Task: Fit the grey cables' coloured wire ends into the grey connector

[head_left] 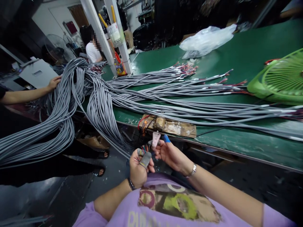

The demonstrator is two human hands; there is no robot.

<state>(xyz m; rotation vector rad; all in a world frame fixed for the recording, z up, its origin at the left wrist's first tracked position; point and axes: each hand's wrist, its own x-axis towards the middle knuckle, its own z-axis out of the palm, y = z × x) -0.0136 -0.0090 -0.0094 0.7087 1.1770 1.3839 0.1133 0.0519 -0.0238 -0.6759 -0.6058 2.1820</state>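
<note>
In front of my chest, my left hand [139,168] is closed around the end of a grey cable. Thin coloured wires [145,148] fan out above its fingers, and grey wraps cover the thumb and a finger. My right hand [169,154] is just to the right, pinching a small pale pink translucent piece [155,139] whose kind I cannot make out. Blue tape is wrapped on one of its fingertips. The two hands are close together but apart, below the near edge of the green table [236,151].
Long bundles of grey cable [151,104] stretch across the table and hang off its left end, where another person's hand [55,82] touches them. A wooden block [182,127] lies at the near edge. A green fan [281,78] and a plastic bag [208,41] sit farther back.
</note>
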